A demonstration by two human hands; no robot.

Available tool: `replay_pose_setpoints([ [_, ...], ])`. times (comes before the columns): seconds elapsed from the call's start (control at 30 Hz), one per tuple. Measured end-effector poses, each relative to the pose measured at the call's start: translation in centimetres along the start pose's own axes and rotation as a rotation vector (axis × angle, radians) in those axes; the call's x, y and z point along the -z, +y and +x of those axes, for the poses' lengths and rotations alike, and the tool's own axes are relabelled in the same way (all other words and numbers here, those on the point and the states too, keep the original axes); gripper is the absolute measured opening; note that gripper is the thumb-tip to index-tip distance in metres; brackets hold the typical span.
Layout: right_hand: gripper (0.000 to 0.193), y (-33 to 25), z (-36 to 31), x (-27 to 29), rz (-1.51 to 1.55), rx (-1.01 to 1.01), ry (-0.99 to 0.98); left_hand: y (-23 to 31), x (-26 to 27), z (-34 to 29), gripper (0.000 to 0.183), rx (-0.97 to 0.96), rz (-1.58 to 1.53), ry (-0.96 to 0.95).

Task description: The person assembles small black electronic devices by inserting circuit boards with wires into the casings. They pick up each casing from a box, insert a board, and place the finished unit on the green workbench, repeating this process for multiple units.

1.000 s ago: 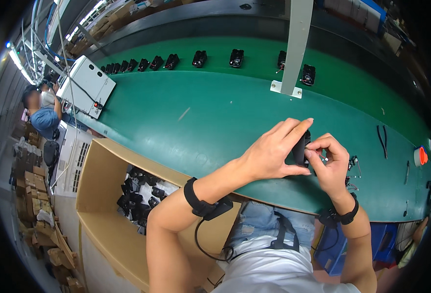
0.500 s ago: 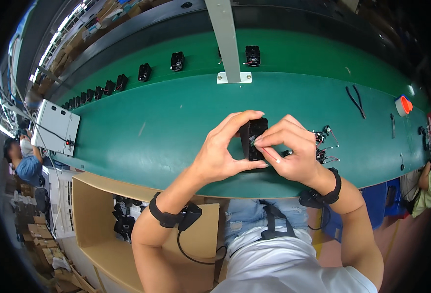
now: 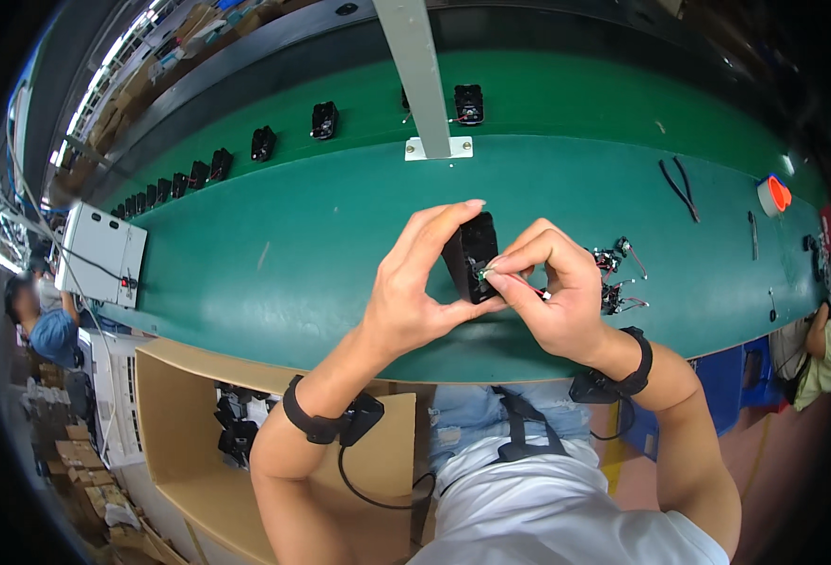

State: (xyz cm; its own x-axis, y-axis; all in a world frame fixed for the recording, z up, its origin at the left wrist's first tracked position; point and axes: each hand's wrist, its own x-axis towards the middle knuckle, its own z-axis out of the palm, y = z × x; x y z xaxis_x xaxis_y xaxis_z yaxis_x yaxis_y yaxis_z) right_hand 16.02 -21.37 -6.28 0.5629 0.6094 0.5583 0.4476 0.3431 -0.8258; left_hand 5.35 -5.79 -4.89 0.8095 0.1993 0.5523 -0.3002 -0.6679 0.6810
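Observation:
Between the thumb and fingers of my left hand (image 3: pixel 404 278) a black plastic housing (image 3: pixel 478 247) is gripped by its two ends, its open side turned toward my right hand (image 3: pixel 563 292). My right thumb and index finger pinch a small green circuit board (image 3: pixel 484 274) at the housing's opening. A thin wire with a white connector hangs below these fingertips. How far the board sits inside the housing cannot be made out. Just beyond my right hand, several small wired parts (image 3: pixel 611 294) lie on the green bench (image 3: pixel 274 282).
A row of black housings (image 3: pixel 325 121) stands along the far green strip. A grey post (image 3: pixel 420 80) rises from the bench. Pliers (image 3: pixel 680 188) and an orange-and-white tape roll (image 3: pixel 774 196) lie to the right. A white box (image 3: pixel 102 254) stands left; a cardboard box (image 3: pixel 175 405) is below.
The housing and both hands have shifted slightly left, and the housing is tilted a little more. My right fingers remain pinched at its opening. The whole view has also shifted slightly.

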Motion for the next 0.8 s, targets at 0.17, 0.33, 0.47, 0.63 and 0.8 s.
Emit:
replay_pose_setpoints([
  [0.17,0.017,0.5,0.2,-0.1,-0.026,0.045,-0.014,-0.3,0.3,0.0,0.093,-0.115,0.08,-0.057],
  [0.33,0.02,0.2,1.1,0.8,-0.191,0.238,-0.097,-0.9,0.8,-0.3,0.095,0.062,-0.093,-0.082],
  [0.47,0.018,0.9,0.4,0.5,-0.129,0.166,-0.097,-0.9,0.3,-0.5,0.098,0.086,-0.114,-0.139],
  [0.63,0.014,1.0,-0.4,-0.7,-0.024,0.023,-0.052,-1.3,0.5,-0.4,0.097,0.015,-0.111,-0.111],
  [0.8,0.011,1.6,-0.6,-0.3,-0.013,0.05,-0.048,0.1,1.4,0.2,0.098,0.078,0.018,-0.216],
])
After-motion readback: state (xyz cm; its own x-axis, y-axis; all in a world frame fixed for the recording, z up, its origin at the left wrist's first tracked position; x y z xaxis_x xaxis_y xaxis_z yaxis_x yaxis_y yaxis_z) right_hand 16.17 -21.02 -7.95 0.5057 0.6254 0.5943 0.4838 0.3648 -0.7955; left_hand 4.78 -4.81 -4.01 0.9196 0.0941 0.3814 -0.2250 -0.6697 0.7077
